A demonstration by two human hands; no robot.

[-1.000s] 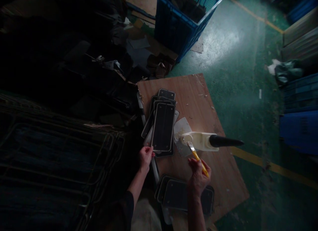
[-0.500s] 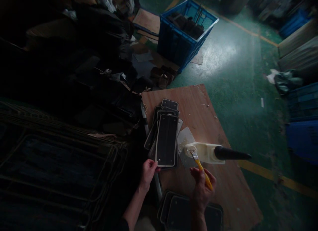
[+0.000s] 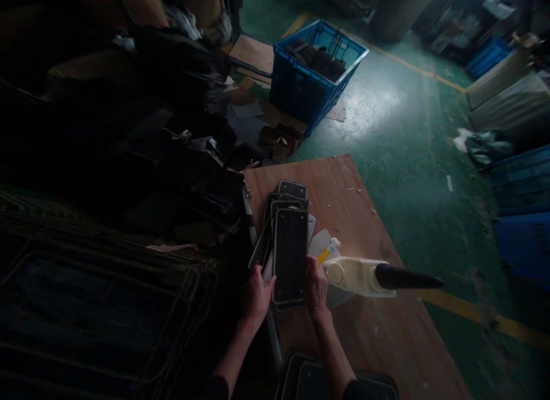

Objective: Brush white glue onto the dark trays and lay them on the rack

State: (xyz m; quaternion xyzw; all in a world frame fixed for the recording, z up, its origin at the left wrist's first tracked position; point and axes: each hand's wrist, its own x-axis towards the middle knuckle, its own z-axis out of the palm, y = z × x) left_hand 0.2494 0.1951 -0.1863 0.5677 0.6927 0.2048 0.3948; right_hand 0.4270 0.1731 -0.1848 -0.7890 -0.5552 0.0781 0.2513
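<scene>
Grips closed on the panel (image 3: 291, 254), centre frame, steadying it atop the stack (image 3: 293, 189): left hand (image 3: 256, 297) at its lower-left edge; right hand (image 3: 315, 285) at its right edge, brush (image 3: 327, 251) seemingly tucked outward, bristles clear.

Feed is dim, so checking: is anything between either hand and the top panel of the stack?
Nothing visible. The left hand holds the top panel at its near left corner; the right hand rests on its near right edge while holding a yellow brush, pointing away from the panel.
</scene>
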